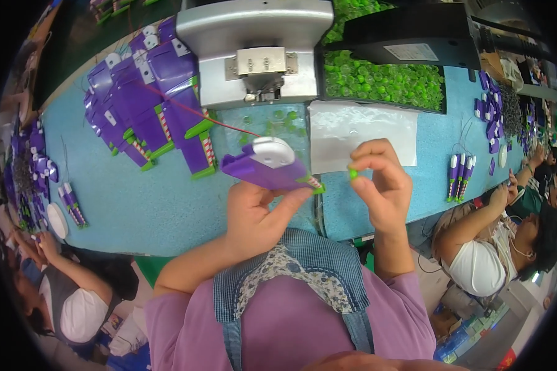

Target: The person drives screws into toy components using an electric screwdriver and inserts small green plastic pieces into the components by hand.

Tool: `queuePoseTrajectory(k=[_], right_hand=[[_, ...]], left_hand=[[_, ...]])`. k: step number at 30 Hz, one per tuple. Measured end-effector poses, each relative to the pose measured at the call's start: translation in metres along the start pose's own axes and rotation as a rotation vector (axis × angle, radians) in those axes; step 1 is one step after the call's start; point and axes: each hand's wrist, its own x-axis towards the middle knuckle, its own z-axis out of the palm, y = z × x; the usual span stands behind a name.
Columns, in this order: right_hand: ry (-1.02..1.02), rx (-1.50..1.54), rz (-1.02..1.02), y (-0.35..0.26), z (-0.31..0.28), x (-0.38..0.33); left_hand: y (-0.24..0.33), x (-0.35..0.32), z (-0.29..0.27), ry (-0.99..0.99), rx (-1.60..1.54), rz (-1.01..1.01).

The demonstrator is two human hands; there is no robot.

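Note:
My left hand (254,216) grips a purple plastic housing (260,172) with a rounded white end, a red-and-white striped section and a bright green tip. A thin red wire runs from its white end toward the upper left. My right hand (387,195) is raised to the right of it, thumb and index finger pinching a small bright green piece (353,174). The two hands are apart, and the green piece does not touch the housing. Beyond the right hand lies a white sheet (368,133), probably plastic or paper.
Ahead stands a grey metal machine (254,86). At left, several similar purple housings (130,93) lie heaped. A tray holds small green and clear pieces (384,80) behind the sheet, under a black box-shaped device (408,37). Co-workers sit left (80,303) and right (476,260) along the blue table (136,210).

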Motion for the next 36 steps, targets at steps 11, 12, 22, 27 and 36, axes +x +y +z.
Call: queuePoseTrajectory(k=[11, 12, 22, 27, 36], right_hand=[[-0.161, -0.144, -0.065, -0.007, 0.016, -0.006], [-0.149, -0.106, -0.041, -0.006, 0.017, -0.008], [-0.269, 0.008, 0.046, 0.006, 0.026, 0.0], [-0.141, -0.382, -0.179, 0.019, 0.033, 0.026], [-0.197, -0.658, -0.383, 0.027, 0.047, 0.027]], left_hand=[[0.007, -0.011, -0.002, -0.008, 0.193, 0.065], [0.008, -0.01, 0.0, 0.003, 0.175, 0.061], [0.01, -0.019, -0.016, 0.069, 0.098, -0.133], [0.031, -0.012, -0.051, 0.25, -0.101, 0.015], [0.058, 0.043, -0.068, 0.781, 0.996, 0.213]])
